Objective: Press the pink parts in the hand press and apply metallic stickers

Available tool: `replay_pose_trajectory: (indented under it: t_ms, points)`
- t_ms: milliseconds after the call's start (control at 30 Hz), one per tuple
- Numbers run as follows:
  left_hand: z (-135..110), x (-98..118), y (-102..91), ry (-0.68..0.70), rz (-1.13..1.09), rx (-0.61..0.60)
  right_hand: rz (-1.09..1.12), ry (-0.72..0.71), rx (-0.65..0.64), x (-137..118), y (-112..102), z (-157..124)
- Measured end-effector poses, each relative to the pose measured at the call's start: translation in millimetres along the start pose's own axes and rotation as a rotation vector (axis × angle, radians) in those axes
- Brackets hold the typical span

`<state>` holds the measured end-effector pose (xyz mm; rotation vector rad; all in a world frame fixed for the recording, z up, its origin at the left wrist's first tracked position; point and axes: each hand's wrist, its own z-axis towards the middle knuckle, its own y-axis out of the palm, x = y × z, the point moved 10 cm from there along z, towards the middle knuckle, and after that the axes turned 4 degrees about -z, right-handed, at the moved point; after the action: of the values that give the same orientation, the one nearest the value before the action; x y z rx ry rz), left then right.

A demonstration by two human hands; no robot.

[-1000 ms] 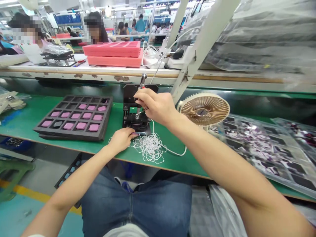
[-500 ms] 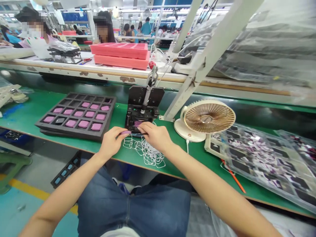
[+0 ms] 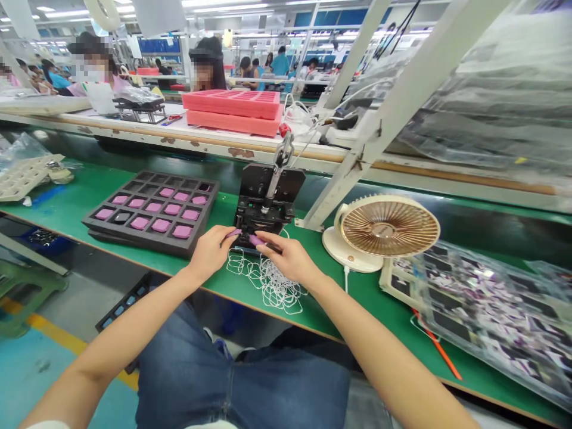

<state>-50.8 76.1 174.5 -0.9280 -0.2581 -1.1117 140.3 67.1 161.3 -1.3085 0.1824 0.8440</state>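
Observation:
My left hand [image 3: 212,253] is closed in a pinch on a small purple square piece [image 3: 234,233], just in front of the black toggle-clamp fixture [image 3: 268,205]. My right hand [image 3: 286,255] pinches a second purple piece [image 3: 256,239] at the fixture's front edge. A thin dark stick-like object [image 3: 273,247] shows under the right fingers; its kind is unclear. Below both hands lies a tangled heap of white ring-shaped bands [image 3: 279,286] on the green bench [image 3: 313,313]. To the left, a black foam tray [image 3: 196,244] holds several purple pieces and a black one in its pockets.
A cream fan [image 3: 386,229] stands right of the fixture, beside a slanted white post [image 3: 379,113]. Plastic trays of small parts [image 3: 487,298] and an orange stick [image 3: 447,354] lie farther right. Red foam trays [image 3: 232,113] sit on the shelf behind; co-workers sit beyond.
The view has tilted, so the scene sits lower and farther right. My left hand has raised its purple piece towards the fixture; my right hand's piece is slightly nearer me.

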Motion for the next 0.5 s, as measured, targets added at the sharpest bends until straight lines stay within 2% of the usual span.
replay_pose_trajectory:
  t_ms: [133,233,300,400,500]
  points:
    - [14,2,40.2,0.080,0.005,-0.157,0.202,0.054,0.009,-17,-13,-36]
    - [24,1,75.7,0.109,-0.016,-0.269,0.453,0.146,0.023,-19,-18,-53]
    - [29,0,91.9,0.107,-0.043,-0.316,0.535,0.192,0.049,-18,-19,-62]
    - [33,-1,101.4,0.084,-0.111,-0.349,0.504,0.211,0.076,-22,-18,-70]
    - [34,-1,97.7,0.039,-0.220,-0.338,0.425,0.170,0.069,-36,-9,-65]
